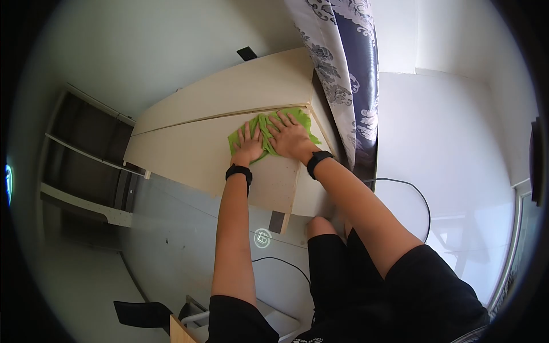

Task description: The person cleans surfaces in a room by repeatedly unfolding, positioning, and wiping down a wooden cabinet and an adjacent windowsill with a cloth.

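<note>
A crumpled green cloth (306, 119) lies on a pale wooden board (194, 146), close to the board's right end. My left hand (249, 146) rests flat on the left part of the cloth, fingers spread. Beside it, my right hand (290, 139) presses on the cloth's middle with its fingers apart. Both palms face down, and the undersides of the hands are hidden. Each wrist wears a black band.
A raised wooden panel (240, 83) runs behind the board. Floral curtains (357, 74) hang at its right end. Dark-backed shelving (80, 148) stands left. Black cables (426, 203) cross the floor, and a chair (274, 320) is at the bottom.
</note>
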`<state>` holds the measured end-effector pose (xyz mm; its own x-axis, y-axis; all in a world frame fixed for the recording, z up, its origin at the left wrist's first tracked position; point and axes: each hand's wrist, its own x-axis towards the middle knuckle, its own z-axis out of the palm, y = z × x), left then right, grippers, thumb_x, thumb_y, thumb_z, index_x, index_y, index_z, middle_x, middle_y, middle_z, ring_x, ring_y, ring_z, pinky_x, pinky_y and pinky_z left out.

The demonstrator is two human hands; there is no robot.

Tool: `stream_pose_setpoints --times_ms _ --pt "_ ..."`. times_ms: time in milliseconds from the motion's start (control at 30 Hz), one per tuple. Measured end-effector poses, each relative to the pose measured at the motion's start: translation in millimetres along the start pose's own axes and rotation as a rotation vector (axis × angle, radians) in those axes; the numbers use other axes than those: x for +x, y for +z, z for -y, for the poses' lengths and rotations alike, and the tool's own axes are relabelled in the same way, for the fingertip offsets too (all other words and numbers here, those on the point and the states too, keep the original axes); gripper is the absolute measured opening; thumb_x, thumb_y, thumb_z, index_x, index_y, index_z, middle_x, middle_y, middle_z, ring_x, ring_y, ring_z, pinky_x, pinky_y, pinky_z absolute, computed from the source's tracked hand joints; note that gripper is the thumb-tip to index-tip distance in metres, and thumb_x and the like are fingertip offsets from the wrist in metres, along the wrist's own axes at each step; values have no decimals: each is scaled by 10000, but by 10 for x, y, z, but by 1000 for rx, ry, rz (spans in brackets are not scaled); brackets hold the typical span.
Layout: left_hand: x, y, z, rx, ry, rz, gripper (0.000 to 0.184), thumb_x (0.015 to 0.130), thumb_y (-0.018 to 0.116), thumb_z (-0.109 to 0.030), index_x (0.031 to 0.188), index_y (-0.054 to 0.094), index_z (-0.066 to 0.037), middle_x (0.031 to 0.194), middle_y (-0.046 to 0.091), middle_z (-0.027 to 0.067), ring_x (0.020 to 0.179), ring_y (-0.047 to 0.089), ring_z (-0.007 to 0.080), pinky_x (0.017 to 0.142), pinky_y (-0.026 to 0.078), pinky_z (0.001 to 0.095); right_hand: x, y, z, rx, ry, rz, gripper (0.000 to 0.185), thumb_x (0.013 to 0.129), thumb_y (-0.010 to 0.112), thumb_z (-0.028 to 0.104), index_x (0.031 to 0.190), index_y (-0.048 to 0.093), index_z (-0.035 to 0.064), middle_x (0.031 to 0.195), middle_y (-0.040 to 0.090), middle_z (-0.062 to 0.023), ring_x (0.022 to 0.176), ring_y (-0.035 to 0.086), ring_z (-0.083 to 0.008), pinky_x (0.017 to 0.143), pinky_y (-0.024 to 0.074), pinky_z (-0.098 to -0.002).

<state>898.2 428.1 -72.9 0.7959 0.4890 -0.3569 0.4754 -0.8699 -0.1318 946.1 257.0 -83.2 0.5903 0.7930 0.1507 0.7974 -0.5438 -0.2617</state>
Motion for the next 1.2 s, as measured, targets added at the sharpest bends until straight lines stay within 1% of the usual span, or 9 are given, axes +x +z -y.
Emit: stream_pose_setpoints --times_ms 133,267,300,400,633,733,900,1133,1200 --pt "-545 141 109 -96 42 -34 558 1033 153 -481 1562 41 -343 1626 -152 -11 1497 -73 312 1168 52 618 -299 -49 77 -11 -30 44 556 1016 259 450 1506 357 205 1598 250 -47 1493 141 -255 1216 66 -433" --pt "-940 442 230 -144 74 -192 543 1023 167 -512 1549 117 -386 1639 -57 -11 1500 -39 318 1159 32 635 -548 -69 193 -45 -51 71 575 1013 240 462 1518 330 202 1604 232 -57 1497 118 -280 1216 57 -448" --pt "-1003 523 243 -146 73 -236 541 1022 177 -514 1546 154 -380 1641 1 6 1501 -1 319 1157 40 637 -615 -106 226 -52 -66 96 579 1013 235 460 1525 311 202 1607 220 -65 1498 107 -296 1215 57 -459" --pt "-1283 625 252 -143 71 -262 543 1021 187 -513 1545 169 -374 1641 12 10 1502 9 308 1154 47 641 -779 -106 310 -85 -131 113 585 1013 231 466 1528 303 197 1607 217 -73 1497 106 -305 1214 61 -470" --pt "-1597 1021 371 -198 169 -505 529 1014 303 -451 1511 333 -270 1625 140 23 1489 105 308 1154 100 629 -964 -50 563 -136 -269 208 611 1013 221 509 1531 285 191 1623 152 -74 1499 72 -323 1209 57 -490" --pt "-1627 990 399 -239 184 -498 540 1010 312 -455 1514 327 -262 1624 145 20 1491 103 300 1156 105 624 -871 -79 544 -144 -290 287 612 1015 226 512 1537 268 195 1627 132 -70 1501 55 -321 1209 63 -491" --pt "-1534 867 478 -241 100 -421 544 1024 269 -466 1532 283 -272 1627 134 -17 1494 104 271 1205 99 501 -534 -12 529 -158 -291 324 607 1021 218 500 1551 215 204 1634 86 -59 1503 32 -313 1210 64 -487" --pt "-1223 670 677 -304 23 -364 545 1035 232 -443 1542 251 -244 1630 114 6 1498 57 287 1210 73 512 115 -34 812 -248 -185 471 613 1028 183 477 1570 102 202 1640 -13 -44 1504 -22 -306 1213 66 -473" --pt "-1097 595 698 -282 9 -297 544 1039 202 -421 1550 219 -236 1636 58 6 1499 21 303 1206 50 537 282 -55 865 -278 -155 516 612 1030 180 464 1572 76 200 1639 -30 -42 1504 -32 -303 1215 72 -463"
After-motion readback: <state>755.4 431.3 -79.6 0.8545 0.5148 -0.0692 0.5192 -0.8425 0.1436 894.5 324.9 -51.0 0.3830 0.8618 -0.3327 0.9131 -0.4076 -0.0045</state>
